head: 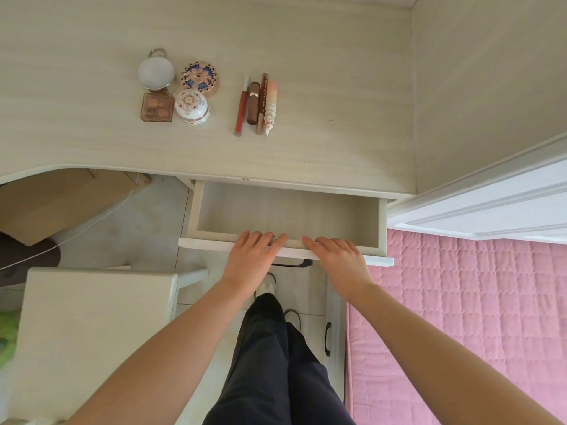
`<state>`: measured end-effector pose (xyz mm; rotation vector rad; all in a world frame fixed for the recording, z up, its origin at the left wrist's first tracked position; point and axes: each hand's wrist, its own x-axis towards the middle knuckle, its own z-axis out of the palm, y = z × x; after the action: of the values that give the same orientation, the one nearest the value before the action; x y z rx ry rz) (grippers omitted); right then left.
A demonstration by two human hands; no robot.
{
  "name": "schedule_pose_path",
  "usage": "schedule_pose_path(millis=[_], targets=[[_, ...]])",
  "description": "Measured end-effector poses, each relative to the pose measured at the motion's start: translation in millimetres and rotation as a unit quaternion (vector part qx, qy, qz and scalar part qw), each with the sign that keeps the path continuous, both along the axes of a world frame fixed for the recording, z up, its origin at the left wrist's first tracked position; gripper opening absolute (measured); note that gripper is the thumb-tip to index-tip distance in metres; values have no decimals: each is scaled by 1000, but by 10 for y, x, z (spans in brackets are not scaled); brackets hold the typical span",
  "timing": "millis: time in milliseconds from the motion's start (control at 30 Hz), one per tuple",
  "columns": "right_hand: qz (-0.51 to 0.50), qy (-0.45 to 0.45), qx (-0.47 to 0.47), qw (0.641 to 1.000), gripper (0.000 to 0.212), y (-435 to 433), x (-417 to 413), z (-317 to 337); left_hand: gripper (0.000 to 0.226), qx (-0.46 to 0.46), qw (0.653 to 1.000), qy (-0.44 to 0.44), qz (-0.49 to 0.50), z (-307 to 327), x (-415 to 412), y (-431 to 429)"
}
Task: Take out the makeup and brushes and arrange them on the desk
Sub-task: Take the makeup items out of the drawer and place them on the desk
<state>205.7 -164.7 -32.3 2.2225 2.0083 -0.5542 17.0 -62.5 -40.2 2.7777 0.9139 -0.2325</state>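
Centrally, I saw the person's left hand (253, 256) and right hand (337, 260) lying flat, fingers straight and grasping nothing, on the front edge of the pulled-out drawer (276, 210). Higher up, on the desk (337, 124), sat a cluster of makeup cases (190, 104) and, just right, a row of lip tubes (253, 102).

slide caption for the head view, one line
Left hand and right hand rest on the open drawer front; makeup sits arranged on the desk.
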Motion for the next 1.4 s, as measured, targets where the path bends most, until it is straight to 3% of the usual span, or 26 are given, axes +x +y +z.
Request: schedule_pose_path(millis=[300,467,567,633,700,733,767,800,833,867,900,1033,1100,1133,1333,1400], targets=[[-86,63,-10,994,51,130,53,57,50,-51,995,-13,87,45,85,42],[-165,180,47,968,37,-93,-131,245,37,-109,973,-116,166,206,-51,-88],[-270,251,45,928,32,-224,-214,327,32,-164,940,-183,238,285,-186,-214],[-392,297,20,870,28,-274,-214,327,25,-219,896,-204,329,297,-244,-270],[-534,360,-20,765,26,-286,-164,310,20,-297,814,-213,452,300,-271,-245],[-601,406,-30,688,20,-275,-131,303,21,-350,743,-227,523,291,-276,-194],[-653,450,-31,608,14,-256,-98,301,24,-411,647,-259,588,280,-281,-133],[-686,473,-25,553,14,-231,-59,296,27,-465,541,-292,637,268,-285,-69],[-699,480,-20,530,16,-203,-12,277,27,-505,446,-321,666,265,-289,1],[-707,484,-15,516,17,-165,27,266,27,-526,378,-341,681,266,-292,76],[-714,493,-7,496,17,-129,65,256,28,-532,337,-355,691,267,-289,145],[-747,560,9,358,22,11,180,257,37,-530,237,-381,719,261,-291,360],[-754,573,20,320,25,60,201,258,41,-537,185,-389,726,281,-306,426],[-758,574,25,309,27,79,208,249,41,-537,177,-386,729,289,-307,446],[-773,545,-2,323,26,190,261,244,28,-515,242,-348,745,222,-206,514],[-779,534,-12,329,29,225,314,236,26,-516,246,-338,747,204,-186,550]])
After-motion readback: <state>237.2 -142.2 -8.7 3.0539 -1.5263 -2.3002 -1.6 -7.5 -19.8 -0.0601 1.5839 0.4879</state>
